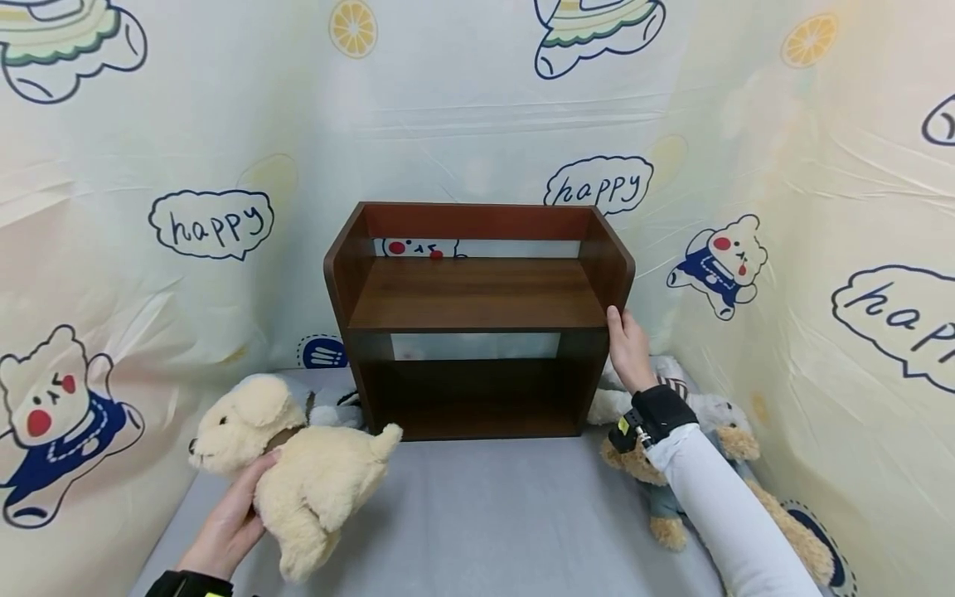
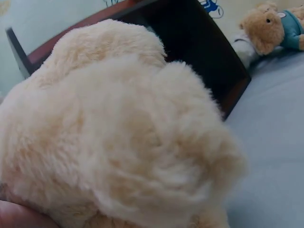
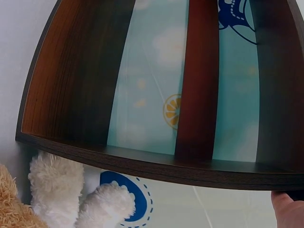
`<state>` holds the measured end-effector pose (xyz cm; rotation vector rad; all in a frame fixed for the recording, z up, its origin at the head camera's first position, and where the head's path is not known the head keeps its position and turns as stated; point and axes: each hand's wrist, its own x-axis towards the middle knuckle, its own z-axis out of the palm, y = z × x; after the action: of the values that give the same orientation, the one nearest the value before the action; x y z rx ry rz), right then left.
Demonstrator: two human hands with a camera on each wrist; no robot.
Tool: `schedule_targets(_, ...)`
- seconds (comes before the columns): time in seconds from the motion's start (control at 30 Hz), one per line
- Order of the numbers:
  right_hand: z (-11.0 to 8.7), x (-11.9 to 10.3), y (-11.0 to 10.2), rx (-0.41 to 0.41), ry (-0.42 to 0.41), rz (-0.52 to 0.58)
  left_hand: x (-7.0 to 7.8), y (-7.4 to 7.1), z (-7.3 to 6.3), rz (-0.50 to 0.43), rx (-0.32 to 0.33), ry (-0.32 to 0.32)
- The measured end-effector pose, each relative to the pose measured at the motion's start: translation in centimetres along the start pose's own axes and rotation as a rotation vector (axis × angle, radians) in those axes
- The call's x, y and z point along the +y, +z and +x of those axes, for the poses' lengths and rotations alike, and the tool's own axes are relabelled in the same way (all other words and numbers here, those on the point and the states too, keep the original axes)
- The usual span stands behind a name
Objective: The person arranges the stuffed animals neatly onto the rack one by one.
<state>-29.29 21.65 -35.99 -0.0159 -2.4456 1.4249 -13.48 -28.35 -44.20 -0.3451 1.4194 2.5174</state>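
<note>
Pale, lightly creased sheeting encloses the scene, with a far wall (image 1: 448,141), a left wall (image 1: 89,274) and a right wall (image 1: 821,215). Fold lines run across the far side, and wrinkles fan out on the left. The cartoon print repeats: cloud-shaped "happy" bubbles (image 1: 211,224), yellow citrus slices (image 1: 354,28) high up, a blue-clothed bear (image 1: 719,265) near the far right corner and a larger bear (image 1: 63,431) low on the left, while upper figures are cut off by the top edge. Below spreads a flat grey-blue surface (image 1: 485,522). The light is soft and diffuse, cooler on the far wall and creamier toward the right, leaving only blurred shadows.
</note>
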Motion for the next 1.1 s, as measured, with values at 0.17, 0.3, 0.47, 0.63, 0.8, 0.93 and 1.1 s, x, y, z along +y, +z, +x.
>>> schedule_targets(0.17, 0.0, 0.1, 0.1, 0.035, -0.037, -0.022, 0.4, 1.4, -0.2, 0.073, 0.021, 0.007)
schedule_targets(0.3, -0.1, 0.1, 0.0, 0.04, -0.042, -0.031, 0.8, 2.3, -0.4, 0.083, 0.012, 0.039)
schedule_targets(0.47, 0.0, 0.2, 0.0, 0.025, -0.031, -0.03, 1.4, 3.8, -0.8, 0.08, 0.001, 0.083)
schedule_targets(0.63, 0.0, 0.1, 0.0, 0.02, -0.032, -0.034, 2.0, 5.7, -1.3, 0.114, -0.009, 0.11)
schedule_targets(0.8, 0.0, 0.0, 0.0, 0.018, -0.027, -0.029, 2.2, 7.3, -1.8, 0.167, -0.03, 0.172)
schedule_targets(0.93, 0.1, 0.0, -0.1, 0.026, -0.041, -0.037, 2.5, 8.8, -2.1, 0.209, -0.044, 0.239)
schedule_targets(1.1, 0.0, 0.1, -0.1, 0.015, -0.04, -0.023, 2.6, 10.6, -2.4, 0.239, -0.035, 0.319)
